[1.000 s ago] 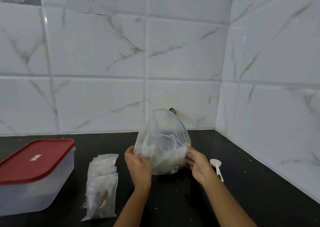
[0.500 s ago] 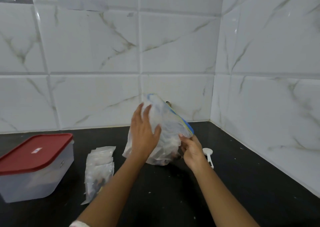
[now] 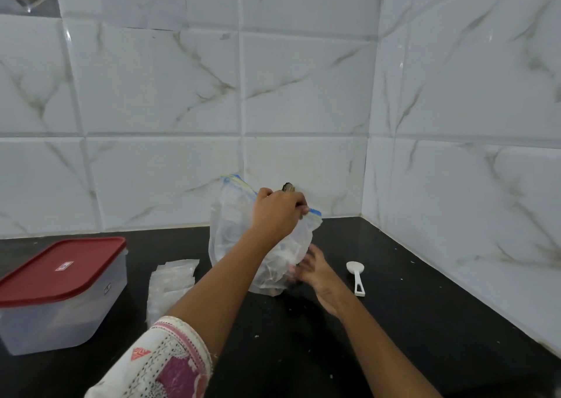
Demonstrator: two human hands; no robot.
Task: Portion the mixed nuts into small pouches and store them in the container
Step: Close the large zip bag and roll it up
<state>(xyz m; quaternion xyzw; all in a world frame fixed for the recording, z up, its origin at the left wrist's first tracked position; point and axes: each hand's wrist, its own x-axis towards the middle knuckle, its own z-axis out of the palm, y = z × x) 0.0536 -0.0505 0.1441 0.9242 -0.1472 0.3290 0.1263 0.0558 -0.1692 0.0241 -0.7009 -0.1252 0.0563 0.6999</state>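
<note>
Closest in, a patterned sleeve [image 3: 158, 364] on the left arm, reaching out over the dark bench [image 3: 394, 321]. Off to the left sits the container [image 3: 60, 300], red lid [image 3: 57, 267] on, and just beside it a stack of small pouches [image 3: 170, 282], lying flat, partly hidden by the forearm. Further out, the right hand [image 3: 315, 271] is low against the side of the big bag [image 3: 233, 233], fingers loose and spread, touching the plastic rather than clutching it, though it is a bit blurred. A white spoon [image 3: 355, 273] lies on the bench just right of that hand, untouched. The bag stands upright near the back of the bench. Up at its blue zip edge the left hand [image 3: 277, 212] is curled tight, pinching the top. What is inside is hard to make out through the cloudy plastic. Behind it all, the tiled wall [image 3: 182, 94].

This looks like the opening step: getting the big bag's zip apart. Next up, I'd say, both hands are wanted at the top edge to pull the seal open, then the spoon and one pouch come into play; the container lid has yet to come off
</note>
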